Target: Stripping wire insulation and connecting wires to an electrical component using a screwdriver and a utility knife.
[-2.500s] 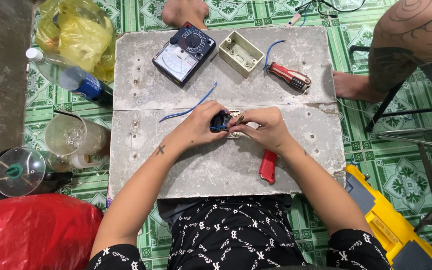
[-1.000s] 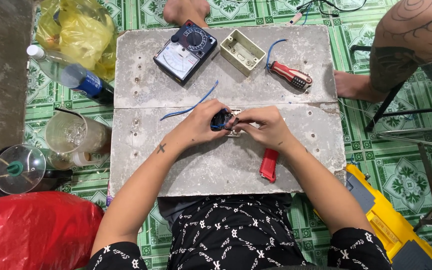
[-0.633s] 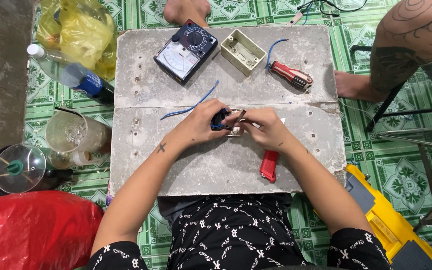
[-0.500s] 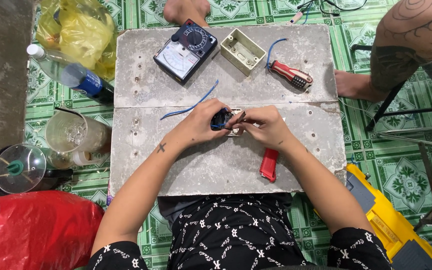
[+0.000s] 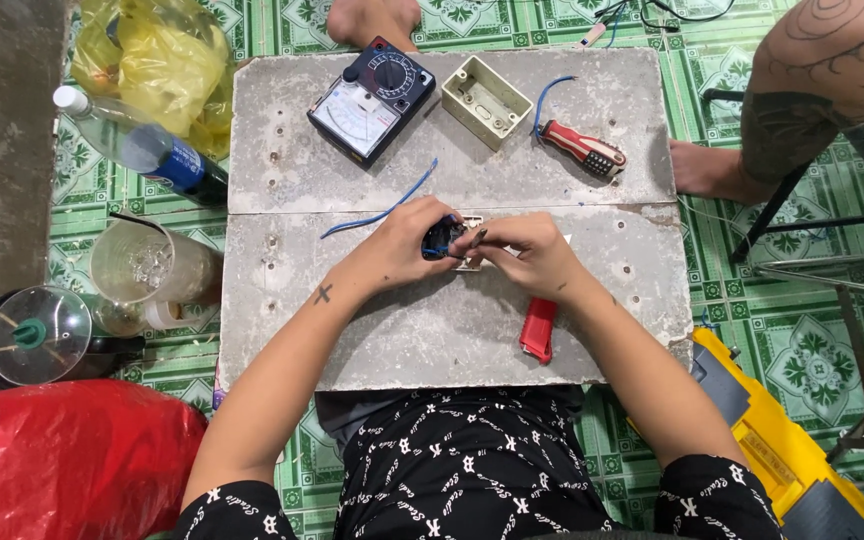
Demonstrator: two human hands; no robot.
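Small dark electrical part [image 5: 440, 238], with a pale plate under it, pinched between both hands at the middle of the grey slab [image 5: 432, 340], just below the seam between the two slab pieces. Left hand [image 5: 399, 250] curled tight around the part from the left, thumb and fingers closed on it, most of the part hidden under the knuckles. Right hand [image 5: 527, 255] meeting it from the right, fingers bunched and closed on a thin metal-tipped tool [image 5: 474, 238], tip touching the part; not clear how much of the part itself sits in this hand. Blue wire [image 5: 382, 210] trailing from under the left hand up and left across the seam. Red-handled tool [image 5: 539, 328] lying flat just below the right wrist, near the slab's front edge. Farther up the slab: analogue meter [image 5: 372, 100] tilted at the back left, cream junction box [image 5: 487, 102] open side up beside it, red and black screwdriver [image 5: 582, 148] to the right with a short blue wire by its tip. Off the slab on the left, a plastic bottle [image 5: 142, 150], a clear cup [image 5: 142, 265], a yellow bag [image 5: 157, 60] and a red bag [image 5: 62, 460]. Yellow case [image 5: 782, 440] at lower right. Another person's foot [image 5: 707, 170] and tattooed limb at the right edge, a second foot [image 5: 372, 20] at the top.
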